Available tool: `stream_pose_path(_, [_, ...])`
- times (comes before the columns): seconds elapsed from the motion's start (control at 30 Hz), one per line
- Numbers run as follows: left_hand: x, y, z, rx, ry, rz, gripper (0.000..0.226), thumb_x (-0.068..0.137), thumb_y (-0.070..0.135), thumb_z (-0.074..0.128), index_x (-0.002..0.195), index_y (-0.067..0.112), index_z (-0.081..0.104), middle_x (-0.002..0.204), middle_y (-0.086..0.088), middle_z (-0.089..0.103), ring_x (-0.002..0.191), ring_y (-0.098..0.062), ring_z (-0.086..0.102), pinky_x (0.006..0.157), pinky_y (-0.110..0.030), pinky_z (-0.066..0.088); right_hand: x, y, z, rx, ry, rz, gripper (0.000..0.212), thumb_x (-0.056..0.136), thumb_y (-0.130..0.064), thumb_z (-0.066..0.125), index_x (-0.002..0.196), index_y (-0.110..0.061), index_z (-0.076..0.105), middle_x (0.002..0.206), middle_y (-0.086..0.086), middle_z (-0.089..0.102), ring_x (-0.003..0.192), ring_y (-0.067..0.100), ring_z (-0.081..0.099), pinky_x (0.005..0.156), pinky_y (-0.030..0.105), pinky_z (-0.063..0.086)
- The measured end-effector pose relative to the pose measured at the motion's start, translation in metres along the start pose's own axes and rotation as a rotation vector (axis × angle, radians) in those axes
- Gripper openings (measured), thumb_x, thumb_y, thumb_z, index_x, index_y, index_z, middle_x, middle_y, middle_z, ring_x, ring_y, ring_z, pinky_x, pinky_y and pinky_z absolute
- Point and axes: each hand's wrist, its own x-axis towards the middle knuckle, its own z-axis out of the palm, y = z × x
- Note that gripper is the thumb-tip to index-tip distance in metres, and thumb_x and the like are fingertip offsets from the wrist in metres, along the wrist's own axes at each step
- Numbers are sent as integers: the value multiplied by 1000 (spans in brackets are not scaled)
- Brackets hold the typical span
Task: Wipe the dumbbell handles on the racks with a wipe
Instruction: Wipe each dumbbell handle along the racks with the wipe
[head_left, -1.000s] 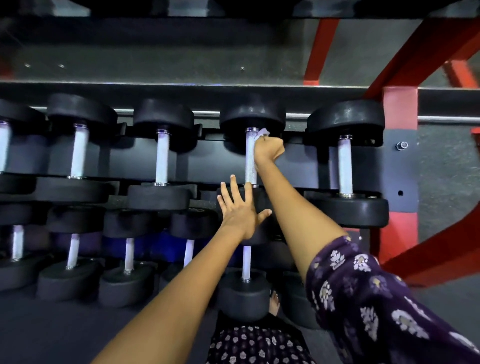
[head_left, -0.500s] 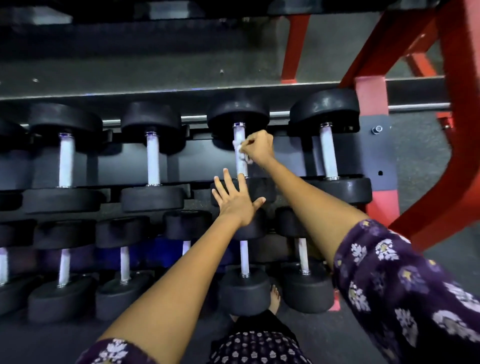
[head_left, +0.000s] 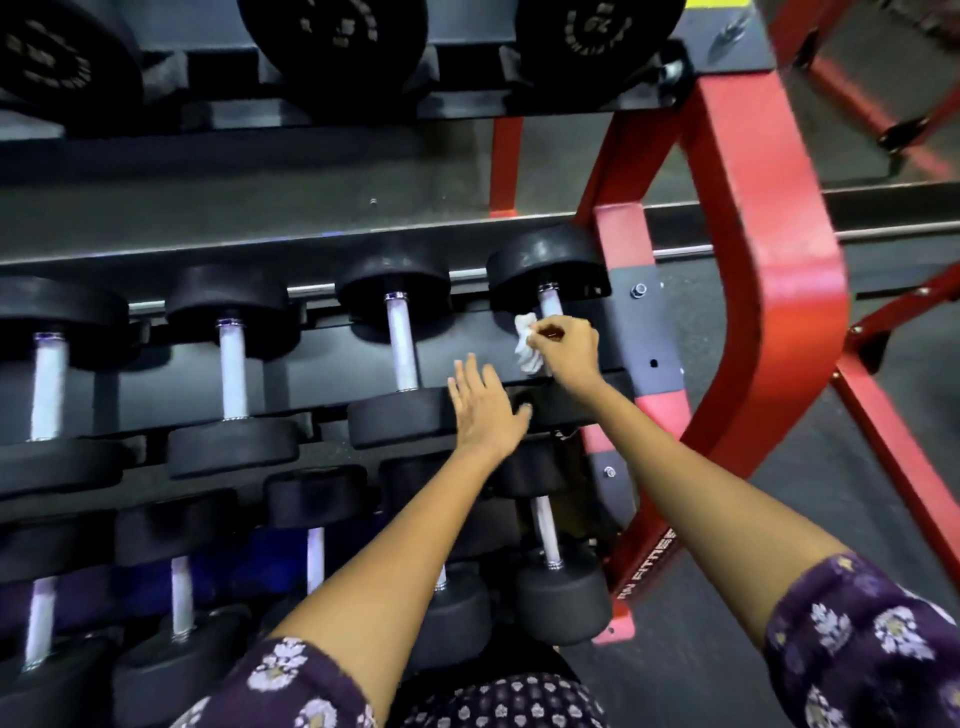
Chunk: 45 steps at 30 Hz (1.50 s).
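Observation:
Black dumbbells with pale handles lie in rows on a dark rack (head_left: 311, 364). My right hand (head_left: 569, 345) holds a crumpled white wipe (head_left: 527, 348) against the handle (head_left: 548, 304) of the rightmost middle-row dumbbell (head_left: 545, 254). Most of that handle is hidden behind the hand and wipe. My left hand (head_left: 483, 405) lies flat with straight fingers on the near head (head_left: 400, 415) of the neighbouring dumbbell, whose handle (head_left: 401, 340) stands bare to the left.
A red steel rack frame (head_left: 748, 270) rises close on the right. More dumbbells fill the lower row (head_left: 563, 597) and large black heads (head_left: 332, 36) sit on the top shelf. Dark floor (head_left: 727, 649) lies at the lower right.
My right hand has moved with the wipe from the third dumbbell's handle to the rightmost one. My left hand stays flat at the near heads. The view has swung right and nearer.

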Motion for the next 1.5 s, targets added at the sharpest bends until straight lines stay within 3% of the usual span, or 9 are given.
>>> stream_pose_path(0.2, [22,55,42,-194,-47,-32,83,93,38,58,150,-3,13,161,-16,0,149,-29,0,121,-41,2,41,45,-49,-240,27,40,9,78,-7,62,83,-7,69,86,15,70,82,28,64,71,33,47])
stream_pose_path(0.47, [54,75,79,-409,304,-134,43,95,24,49,134,6,45,146,-8,40,134,-26,38,112,-41,28,65,79,-37,-268,-235,-3,8,67,7,62,69,5,69,77,19,70,67,10,55,49,14,35])
stream_pose_path(0.6, [53,74,89,-453,487,-33,47,79,34,31,107,8,58,114,-5,59,107,-22,54,95,-38,42,76,64,-22,-286,-229,-120,9,73,-4,66,80,-2,72,88,16,66,77,19,58,62,20,35])
stream_pose_path(0.8, [58,68,98,-351,516,115,39,84,25,29,93,4,60,92,-8,58,85,-24,53,81,-41,45,77,69,-14,-326,-216,-109,9,79,-7,65,84,-6,72,99,13,61,90,26,60,76,30,45])
stream_pose_path(0.9, [58,64,98,-267,534,285,34,90,23,35,99,4,62,97,-9,61,90,-22,52,85,-36,41,83,69,-20,-283,-271,-118,8,75,-5,69,83,-6,73,95,14,63,87,25,61,72,23,42])
stream_pose_path(1.07, [60,46,110,-64,594,590,32,90,21,44,110,1,60,109,-16,62,100,-25,50,94,-37,39,101,57,-16,-178,-169,-134,10,74,-3,68,84,-1,69,90,16,61,76,15,51,64,14,31])
stream_pose_path(1.2, [48,38,121,4,568,571,37,93,23,42,121,3,54,111,-15,61,106,-26,49,104,-42,33,84,68,-21,-289,-282,-178,10,71,-2,68,81,-1,70,87,16,61,73,14,49,62,16,28])
stream_pose_path(1.37, [48,38,121,15,537,557,38,94,25,40,126,6,47,116,-16,60,113,-28,48,110,-43,28,105,51,-16,-276,-187,-189,12,75,-1,65,86,-1,70,90,16,60,78,21,53,66,16,32])
stream_pose_path(1.5, [43,33,124,154,486,567,51,96,35,37,137,5,37,132,-21,55,131,-31,34,115,-44,18,79,64,-20,-295,-231,-167,9,76,7,59,82,8,66,79,5,57,66,15,54,53,4,34])
